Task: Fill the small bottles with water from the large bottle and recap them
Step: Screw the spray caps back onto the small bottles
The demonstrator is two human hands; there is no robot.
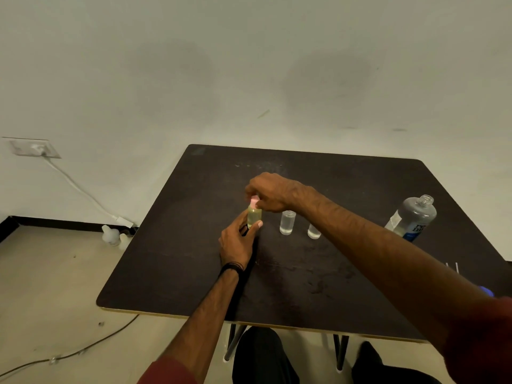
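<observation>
1 dark table, pale wall

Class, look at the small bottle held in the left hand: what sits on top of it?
A pink cap sits on the small bottle, pinched by the right hand. The fingers cover most of it, so whether it is screwed fully down cannot be seen.

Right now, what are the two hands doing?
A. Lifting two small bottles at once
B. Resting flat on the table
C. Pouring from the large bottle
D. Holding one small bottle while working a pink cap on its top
D: the left hand grips a small bottle while the right hand pinches the pink cap on top.
</observation>
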